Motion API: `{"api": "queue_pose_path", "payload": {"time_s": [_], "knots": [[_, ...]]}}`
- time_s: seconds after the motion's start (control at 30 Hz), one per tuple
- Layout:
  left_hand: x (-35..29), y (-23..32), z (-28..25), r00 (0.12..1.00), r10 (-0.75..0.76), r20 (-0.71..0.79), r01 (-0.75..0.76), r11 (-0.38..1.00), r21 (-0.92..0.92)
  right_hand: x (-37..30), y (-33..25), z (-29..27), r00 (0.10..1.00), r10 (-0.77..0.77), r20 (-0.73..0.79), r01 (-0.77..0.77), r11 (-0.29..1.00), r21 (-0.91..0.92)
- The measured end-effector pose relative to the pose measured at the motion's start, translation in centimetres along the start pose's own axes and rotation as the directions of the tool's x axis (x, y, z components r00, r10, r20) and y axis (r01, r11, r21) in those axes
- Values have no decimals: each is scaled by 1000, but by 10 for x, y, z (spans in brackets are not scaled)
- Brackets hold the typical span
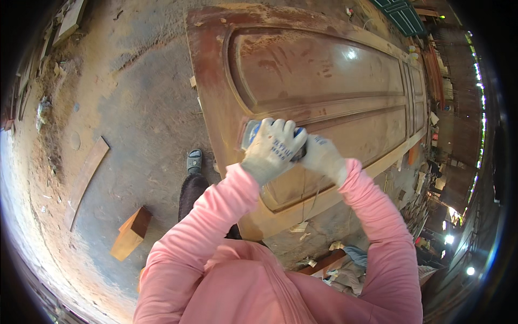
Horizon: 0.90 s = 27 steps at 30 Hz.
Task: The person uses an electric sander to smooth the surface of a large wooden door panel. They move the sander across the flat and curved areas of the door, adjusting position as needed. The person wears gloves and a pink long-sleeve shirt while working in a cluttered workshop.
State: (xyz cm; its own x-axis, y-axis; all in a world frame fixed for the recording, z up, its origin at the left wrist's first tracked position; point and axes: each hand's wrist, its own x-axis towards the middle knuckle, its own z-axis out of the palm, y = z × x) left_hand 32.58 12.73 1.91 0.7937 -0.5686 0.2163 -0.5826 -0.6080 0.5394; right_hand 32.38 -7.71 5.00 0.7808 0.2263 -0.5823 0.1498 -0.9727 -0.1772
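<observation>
A brown panelled wooden door [213, 81] lies flat in front of me, with pale dust over its frame and raised mouldings. On its near-left part rests a blue and grey power sander [249, 135], its flat pad against the wood. My left hand [274, 148], in a white work glove, is closed over the front of the sander and hides most of its body. The gloved right hand [324, 157] wraps round its rear end, close beside the left. A thin dark cord [303, 194] hangs down below the hands across the door.
On the concrete floor to the left lie a curved board [86, 181] and a wooden block [132, 232]. My sandalled foot [194, 160] stands by the door's left edge. Crumpled cloth [348, 272] lies at lower right. A green panelled door [400, 16] is at the far right.
</observation>
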Motion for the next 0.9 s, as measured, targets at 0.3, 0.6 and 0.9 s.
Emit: {"api": "queue_pose_path", "payload": {"time_s": [0.3,0.6,0.9], "knots": [[-65,-25,-55,993,116,36,-112,988,-106,-37,-116,124,760,-228,-608,462,848,261],[80,-193,-85,985,-38,-168,73,976,205,158,-165,18,744,255,-617,261,740,620],[46,-159,-62,968,-117,-221,151,978,144,126,-149,47,884,154,-441,265,610,746]]}}
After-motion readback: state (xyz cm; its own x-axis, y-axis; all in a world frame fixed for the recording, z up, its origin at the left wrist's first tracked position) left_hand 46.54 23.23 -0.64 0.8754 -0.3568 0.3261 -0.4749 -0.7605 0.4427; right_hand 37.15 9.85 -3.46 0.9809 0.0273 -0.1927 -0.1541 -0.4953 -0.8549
